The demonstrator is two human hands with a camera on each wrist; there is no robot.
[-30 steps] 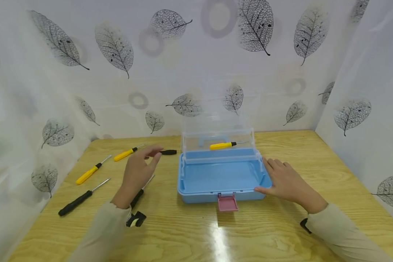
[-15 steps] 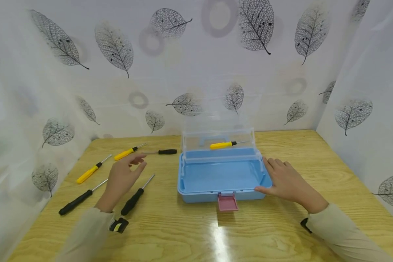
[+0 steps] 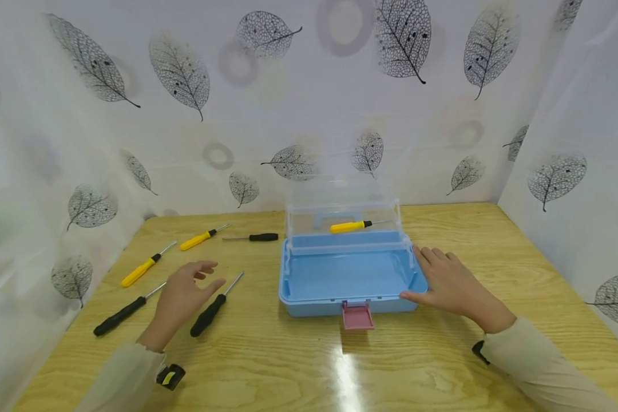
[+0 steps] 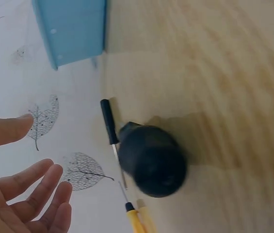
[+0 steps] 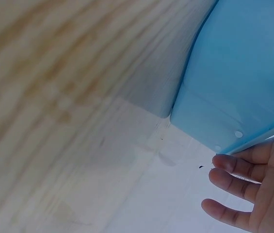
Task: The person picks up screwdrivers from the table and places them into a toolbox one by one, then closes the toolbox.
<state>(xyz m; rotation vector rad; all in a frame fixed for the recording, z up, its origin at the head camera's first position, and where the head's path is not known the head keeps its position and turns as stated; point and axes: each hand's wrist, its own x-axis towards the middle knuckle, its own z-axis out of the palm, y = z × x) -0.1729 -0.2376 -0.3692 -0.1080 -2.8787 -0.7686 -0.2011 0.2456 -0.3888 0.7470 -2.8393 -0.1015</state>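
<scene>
My left hand [image 3: 180, 292] hovers over the left of the table with fingers spread and holds nothing. Near it lie a black screwdriver [image 3: 208, 316] on its right and another black-handled screwdriver [image 3: 120, 316] on its left. My right hand [image 3: 453, 289] rests on the right end of a blue toolbox [image 3: 314, 309], thumb by the front corner. The right wrist view shows its relaxed fingers [image 5: 233, 184] beside the box wall. The clear lid stands raised, and a yellow screwdriver [image 3: 347, 227] lies in the clear tray [image 3: 345, 250]. A pink latch [image 3: 358, 316] hangs down in front.
Two yellow screwdrivers [image 3: 141, 272] and a small black screwdriver [image 3: 263, 237] lie at the table's left and back. A leaf-patterned curtain [image 3: 309, 103] closes off the back and sides. In the left wrist view, a dark rounded shape [image 4: 156, 162] looms close and blurred.
My left hand has drawn back from the small black screwdriver at the back, moving left and nearer. That screwdriver now lies fully in sight. The right hand and toolbox stay put.
</scene>
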